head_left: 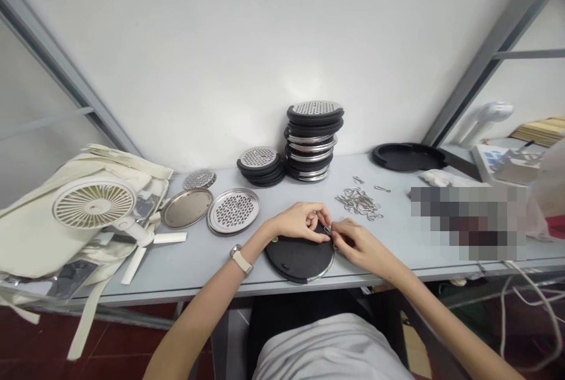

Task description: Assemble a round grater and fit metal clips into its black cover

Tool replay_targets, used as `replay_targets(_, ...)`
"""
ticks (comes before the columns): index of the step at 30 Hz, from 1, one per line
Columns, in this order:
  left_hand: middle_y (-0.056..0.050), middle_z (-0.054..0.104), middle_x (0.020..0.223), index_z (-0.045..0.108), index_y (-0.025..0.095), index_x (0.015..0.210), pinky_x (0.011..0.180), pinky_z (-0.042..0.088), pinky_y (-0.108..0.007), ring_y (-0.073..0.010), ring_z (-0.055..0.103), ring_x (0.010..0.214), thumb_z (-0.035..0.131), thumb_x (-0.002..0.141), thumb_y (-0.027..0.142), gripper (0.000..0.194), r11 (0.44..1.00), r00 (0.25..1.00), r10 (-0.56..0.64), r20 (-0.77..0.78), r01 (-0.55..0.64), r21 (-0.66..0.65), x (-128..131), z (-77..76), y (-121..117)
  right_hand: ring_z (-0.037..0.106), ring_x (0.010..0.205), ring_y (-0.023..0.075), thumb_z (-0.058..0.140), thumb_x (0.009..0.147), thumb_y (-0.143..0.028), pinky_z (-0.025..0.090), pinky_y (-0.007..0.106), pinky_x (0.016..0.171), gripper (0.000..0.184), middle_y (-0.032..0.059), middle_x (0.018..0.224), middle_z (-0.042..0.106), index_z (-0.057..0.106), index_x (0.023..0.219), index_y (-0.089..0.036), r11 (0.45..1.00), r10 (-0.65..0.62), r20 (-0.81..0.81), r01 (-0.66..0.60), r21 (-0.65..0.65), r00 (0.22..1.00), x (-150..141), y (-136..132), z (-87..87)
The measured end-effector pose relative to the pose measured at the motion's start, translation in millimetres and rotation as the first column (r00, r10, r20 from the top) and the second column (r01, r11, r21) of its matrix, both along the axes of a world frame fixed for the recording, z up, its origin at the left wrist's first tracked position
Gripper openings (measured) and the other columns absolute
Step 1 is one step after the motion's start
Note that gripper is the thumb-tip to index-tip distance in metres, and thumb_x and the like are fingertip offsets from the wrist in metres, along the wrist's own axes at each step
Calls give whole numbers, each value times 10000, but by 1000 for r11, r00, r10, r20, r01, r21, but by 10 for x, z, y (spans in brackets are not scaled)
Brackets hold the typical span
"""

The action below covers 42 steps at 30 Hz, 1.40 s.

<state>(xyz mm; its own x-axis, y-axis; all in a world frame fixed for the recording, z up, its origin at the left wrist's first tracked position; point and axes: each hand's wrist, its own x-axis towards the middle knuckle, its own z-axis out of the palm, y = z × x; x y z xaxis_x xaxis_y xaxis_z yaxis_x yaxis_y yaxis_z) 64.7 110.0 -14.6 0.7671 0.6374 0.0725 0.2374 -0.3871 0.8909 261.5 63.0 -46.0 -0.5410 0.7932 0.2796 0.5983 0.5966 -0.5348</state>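
- The black disc (300, 262) lies flat on the grey table (189, 259), mostly under the left hand (304, 222) and just left of the right hand (357, 245); its near part shows below both.
- A small wire clip (327, 230) sits at the disc's far right edge, between the fingertips of the two hands.
- The right hand pinches this clip between thumb and fingers, its fingertips at the disc's rim.
- The left hand arches over the disc, thumb and forefinger curved around the clip with a gap between them; whether they grip it or merely steady the disc, I cannot tell.
- On the left wrist, behind that hand, is a watch (242, 260) with a pale strap.
- Just beyond the right hand lies a loose pile of wire clips (358, 202), with a few strays beside it.
- Straight beyond the left hand stands a tall stack of black and metal discs (311, 145); a shorter stack (260, 168) is left of it.
- Left of the left hand lie a perforated metal plate (233, 210) and, farther off, a plain metal plate (188, 208).
- Well apart, on the left hand's outer side, is a white fan (95, 203).
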Motion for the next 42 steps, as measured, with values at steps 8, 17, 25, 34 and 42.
replay_targets(8, 45, 544, 688, 569, 149, 915, 533, 328, -185, -44, 447, 556, 723, 655, 258, 321, 1000, 1000, -7, -10, 7, -16, 2, -4, 4, 484, 650, 172, 380, 891, -189, 392, 295, 671, 213, 1, 631, 504, 418, 682, -202, 1000, 13, 16, -13, 2, 1000, 27, -31, 17)
replay_targets(17, 6, 597, 804, 574, 149, 903, 540, 346, -184, -33, 469, 564, 722, 660, 253, 303, 1000, 1000, -16, 2, 16, -1, -2, -19, 13, 504, 696, 180, 337, 890, -168, 397, 307, 701, 215, 17, 675, 535, 452, 710, -195, 998, 21, 14, -20, -53, 1000, 26, -13, 26)
replay_targets(25, 43, 546, 665, 575, 150, 916, 538, 338, -185, -48, 461, 553, 713, 670, 238, 295, 1000, 1000, -26, 9, 26, 11, -7, -31, 18, 502, 682, 169, 368, 906, -223, 398, 295, 673, 201, 12, 698, 533, 457, 728, -195, 995, -4, 1, 4, -101, 1000, 36, 5, -18)
replay_targets(34, 35, 518, 595, 558, 141, 933, 539, 378, -191, -75, 496, 553, 562, 831, 349, 232, 999, 998, 29, 46, -28, -31, -12, -57, 44, 459, 658, 148, 333, 936, -268, 378, 266, 643, 228, -30, 667, 443, 383, 721, -215, 981, -42, -101, 22, -192, 994, 37, 7, 3)
replay_targets(42, 34, 531, 557, 579, 128, 932, 526, 385, -186, -78, 524, 531, 601, 809, 350, 254, 999, 999, 41, 13, -41, -32, -5, -77, 57, 433, 630, 136, 333, 942, -293, 371, 253, 614, 248, -37, 654, 433, 374, 710, -215, 977, -37, -135, 7, -215, 990, 52, 6, 21)
